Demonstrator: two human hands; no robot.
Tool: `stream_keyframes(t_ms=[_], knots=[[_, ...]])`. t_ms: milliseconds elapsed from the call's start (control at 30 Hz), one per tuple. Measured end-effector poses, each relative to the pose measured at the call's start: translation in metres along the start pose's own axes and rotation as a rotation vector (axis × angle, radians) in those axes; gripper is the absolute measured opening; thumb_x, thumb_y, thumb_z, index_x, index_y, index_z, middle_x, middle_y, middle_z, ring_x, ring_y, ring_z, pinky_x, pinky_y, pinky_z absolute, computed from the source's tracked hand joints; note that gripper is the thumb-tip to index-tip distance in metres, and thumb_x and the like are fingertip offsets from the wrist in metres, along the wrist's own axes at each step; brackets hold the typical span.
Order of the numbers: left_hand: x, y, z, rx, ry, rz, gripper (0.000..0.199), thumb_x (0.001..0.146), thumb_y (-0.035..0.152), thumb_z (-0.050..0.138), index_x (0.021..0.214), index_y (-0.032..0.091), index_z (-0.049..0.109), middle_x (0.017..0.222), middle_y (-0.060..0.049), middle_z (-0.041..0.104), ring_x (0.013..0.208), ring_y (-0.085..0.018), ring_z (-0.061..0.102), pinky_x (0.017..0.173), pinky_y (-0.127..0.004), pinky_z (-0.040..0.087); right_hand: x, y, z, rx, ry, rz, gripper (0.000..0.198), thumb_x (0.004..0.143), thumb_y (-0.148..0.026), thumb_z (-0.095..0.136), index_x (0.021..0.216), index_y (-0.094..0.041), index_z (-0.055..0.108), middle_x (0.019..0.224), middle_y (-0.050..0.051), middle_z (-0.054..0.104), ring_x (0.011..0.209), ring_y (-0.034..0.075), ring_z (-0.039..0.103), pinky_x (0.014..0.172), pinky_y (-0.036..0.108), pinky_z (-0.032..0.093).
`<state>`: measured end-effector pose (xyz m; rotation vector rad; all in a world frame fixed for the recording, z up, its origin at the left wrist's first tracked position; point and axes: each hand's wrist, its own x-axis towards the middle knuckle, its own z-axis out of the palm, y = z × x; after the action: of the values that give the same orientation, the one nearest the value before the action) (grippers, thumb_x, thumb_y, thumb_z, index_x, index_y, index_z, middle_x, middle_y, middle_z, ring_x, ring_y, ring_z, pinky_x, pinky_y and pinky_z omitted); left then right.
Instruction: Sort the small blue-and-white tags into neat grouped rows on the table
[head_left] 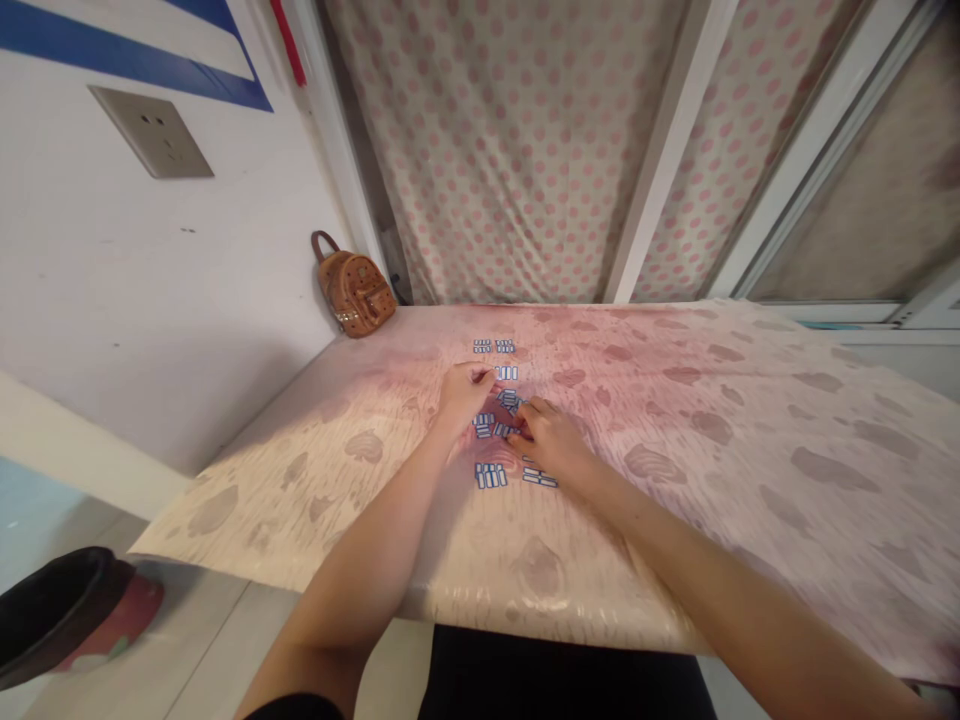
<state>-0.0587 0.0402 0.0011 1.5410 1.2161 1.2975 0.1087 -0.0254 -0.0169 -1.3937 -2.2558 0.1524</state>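
Note:
Small white tiles with blue edges lie on a table (675, 480) covered in a pink and beige patterned cloth. Two short rows (493, 346) sit at the far side, one row (490, 476) lies near me, and a loose pile (504, 412) is between my hands. My left hand (463, 390) rests on the cloth with its fingertips pinched at a tile beside another short row (508, 373). My right hand (546, 440) lies fingers down on the loose pile, next to a few tiles (540, 478) stacked flat.
A small brown backpack (355, 290) leans against the white wall at the table's far left corner. A dotted curtain (517, 140) hangs behind the table. A black and red object (60, 615) sits on the floor at the lower left. A wall socket (154, 132) is up left.

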Motion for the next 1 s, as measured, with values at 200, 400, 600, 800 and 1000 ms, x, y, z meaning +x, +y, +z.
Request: stream_keyframes(t_ms=[200,400,600,800,1000], knots=[[0.0,-0.002,0.001,-0.004,-0.007,0.012,0.015,0.084,0.02,0.06,0.075,0.016,0.071,0.072,-0.004,0.074,0.068,-0.018,0.072,0.066,-0.026,0.054,0.001,0.0,0.001,0.087,-0.001,0.016,0.016,0.082,-0.015,0.067,0.08,-0.021,0.052,0.089,0.005,0.058,0.083,0.021,0.057,0.073,0.032,0.044],[0.0,-0.002,0.001,0.029,-0.032,0.019,0.015,0.083,0.019,0.06,0.075,0.016,0.072,0.073,-0.005,0.074,0.069,-0.018,0.072,0.066,-0.026,0.054,0.0,0.002,0.003,0.314,0.039,0.008,0.018,0.082,-0.004,0.054,0.084,-0.021,0.05,0.083,0.001,0.061,0.077,0.018,0.057,0.07,0.028,0.042],[-0.005,0.0,0.005,0.08,-0.106,-0.013,0.018,0.085,0.023,0.061,0.074,0.015,0.073,0.073,-0.006,0.075,0.068,-0.018,0.071,0.059,-0.024,0.051,0.0,0.016,-0.013,0.44,0.32,0.09,0.01,0.09,-0.018,0.049,0.094,-0.022,0.057,0.093,0.004,0.066,0.083,0.02,0.061,0.075,0.031,0.045],[-0.014,0.007,0.018,-0.051,-0.206,-0.079,0.017,0.085,0.016,0.062,0.073,0.015,0.073,0.069,-0.005,0.074,0.063,-0.016,0.069,0.062,-0.024,0.054,0.0,0.026,-0.018,0.449,0.427,0.161,0.007,0.089,-0.024,0.05,0.092,-0.022,0.057,0.087,0.004,0.065,0.079,0.02,0.062,0.074,0.032,0.047],[-0.019,0.01,0.02,-0.112,-0.266,-0.119,0.015,0.086,0.02,0.066,0.076,0.014,0.075,0.072,-0.006,0.075,0.065,-0.016,0.071,0.062,-0.024,0.054,0.0,0.027,-0.018,0.399,0.427,0.14,0.007,0.089,-0.024,0.049,0.092,-0.022,0.056,0.087,0.004,0.064,0.079,0.02,0.061,0.072,0.032,0.045]])
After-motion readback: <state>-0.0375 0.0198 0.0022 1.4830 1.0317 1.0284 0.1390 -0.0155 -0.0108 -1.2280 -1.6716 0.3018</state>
